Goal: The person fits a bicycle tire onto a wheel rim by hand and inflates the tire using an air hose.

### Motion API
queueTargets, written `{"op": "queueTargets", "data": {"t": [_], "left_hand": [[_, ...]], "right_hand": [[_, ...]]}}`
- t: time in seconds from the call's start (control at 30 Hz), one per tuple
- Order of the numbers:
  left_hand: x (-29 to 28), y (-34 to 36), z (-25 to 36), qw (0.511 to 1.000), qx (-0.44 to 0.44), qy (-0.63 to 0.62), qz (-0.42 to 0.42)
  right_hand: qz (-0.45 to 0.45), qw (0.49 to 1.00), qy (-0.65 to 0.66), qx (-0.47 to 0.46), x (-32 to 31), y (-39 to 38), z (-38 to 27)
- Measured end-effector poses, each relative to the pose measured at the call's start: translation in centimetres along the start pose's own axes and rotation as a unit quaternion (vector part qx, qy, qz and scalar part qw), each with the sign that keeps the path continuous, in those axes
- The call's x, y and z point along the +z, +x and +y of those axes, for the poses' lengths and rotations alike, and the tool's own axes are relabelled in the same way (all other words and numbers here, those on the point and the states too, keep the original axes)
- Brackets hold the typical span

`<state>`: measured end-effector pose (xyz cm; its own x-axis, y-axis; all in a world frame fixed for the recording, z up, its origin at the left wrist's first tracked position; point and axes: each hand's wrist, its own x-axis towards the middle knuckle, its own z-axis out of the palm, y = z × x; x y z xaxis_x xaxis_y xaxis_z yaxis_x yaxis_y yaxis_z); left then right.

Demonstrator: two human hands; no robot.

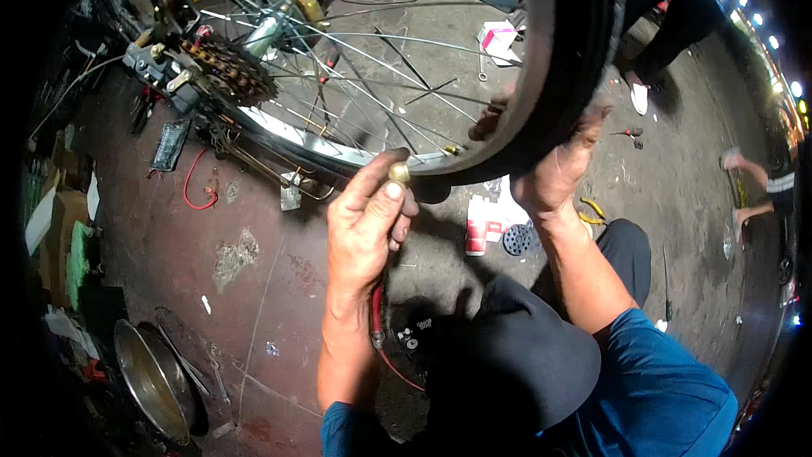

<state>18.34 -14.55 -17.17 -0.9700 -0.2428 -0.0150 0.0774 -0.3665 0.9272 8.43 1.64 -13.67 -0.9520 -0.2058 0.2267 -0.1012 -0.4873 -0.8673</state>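
Note:
My left hand [364, 220] pinches a small brass air fitting [399, 173] between thumb and fingers, close to the inner edge of the rim. A red air hose [376, 313] hangs below that wrist; my hand hides whether it joins the fitting. My right hand [554, 169] grips the black bicycle tyre [584, 51] from outside, some fingers reaching round to the inner side of the silver rim [275, 127]. A short brass-coloured valve [451, 150] sticks out of the rim between both hands. The wheel's rusty sprockets [224, 72] sit at upper left.
A metal basin [152, 381] stands at lower left. On the floor lie a white and red bottle [476, 227], a black perforated disc [517, 239], yellow-handled pliers [592, 210] and a screwdriver [667, 283]. Other people's legs [668, 42] show at upper right. A dark cap [529, 355] covers the lower middle.

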Motion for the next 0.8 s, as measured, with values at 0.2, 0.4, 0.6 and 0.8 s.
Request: {"op": "queueTargets", "data": {"t": [0.2,0.4,0.6,0.8], "left_hand": [[1.4,0.6,-0.7,0.998,0.003,0.064,0.007],[1.8,2.1,-1.8,0.992,0.071,0.105,0.013],[5.7,4.1,-2.3,0.985,-0.037,0.161,0.042],[-0.5,3.4,-5.2,0.991,0.035,0.108,0.069]], "right_hand": [[-0.015,0.998,-0.059,-0.029,-1.1,-1.1,0.1],[0.016,0.945,-0.305,-0.116,-3.9,-4.2,3.2],[0.011,0.945,-0.327,-0.026,-5.5,-4.7,1.4],[-0.092,0.950,-0.270,-0.124,-2.5,-4.0,4.7]]}}
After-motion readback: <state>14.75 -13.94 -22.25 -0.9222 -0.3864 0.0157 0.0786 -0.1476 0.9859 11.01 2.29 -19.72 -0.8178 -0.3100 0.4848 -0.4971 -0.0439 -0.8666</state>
